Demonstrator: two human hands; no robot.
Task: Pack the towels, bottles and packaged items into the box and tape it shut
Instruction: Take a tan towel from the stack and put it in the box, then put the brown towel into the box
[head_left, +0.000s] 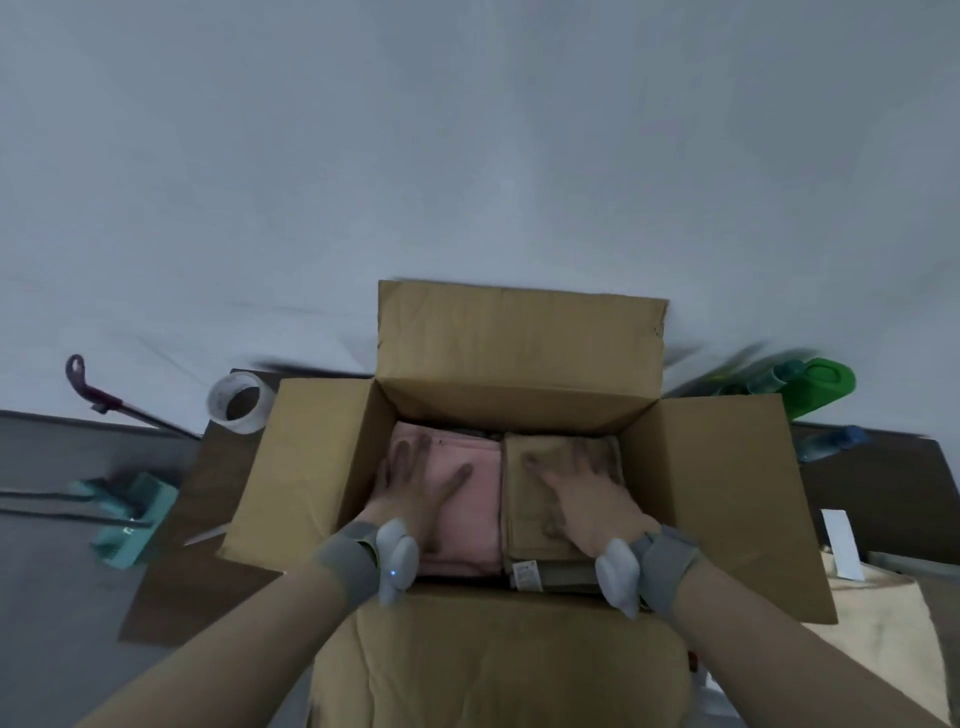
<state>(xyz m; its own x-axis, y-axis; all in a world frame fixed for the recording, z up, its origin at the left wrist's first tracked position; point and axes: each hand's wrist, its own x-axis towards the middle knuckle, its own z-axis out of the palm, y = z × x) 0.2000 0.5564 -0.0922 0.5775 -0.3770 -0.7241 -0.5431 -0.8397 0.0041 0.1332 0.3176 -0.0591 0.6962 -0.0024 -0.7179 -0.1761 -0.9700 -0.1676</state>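
A cardboard box (519, 415) is seen open at the centre of the frame, with all four flaps spread outward. Inside it, two folded towels are laid side by side and touching: a pink towel (467, 519) in the left half and a tan towel (524, 499) in the right half. The left hand (415, 493) is pressed flat on the pink towel, its fingers (402, 457) spread wide and nothing gripped. The right hand (587, 499) is laid flat on the tan towel in the same way, fingers extended, with nothing held. A grey band with a pale device is worn on each wrist.

The box's interior is filled edge to edge by the towels; only a thin dark gap is visible along the far wall. The dark surface (883, 493) under the box is largely covered by the side flaps. A roll of clear tape (241, 402) stands just beside the left flap, at centre left. Green bottles (810, 387) and a blue bottle (831, 444) lie beyond the right flap, at centre right. A mop (130, 512) lies on the floor at lower left.
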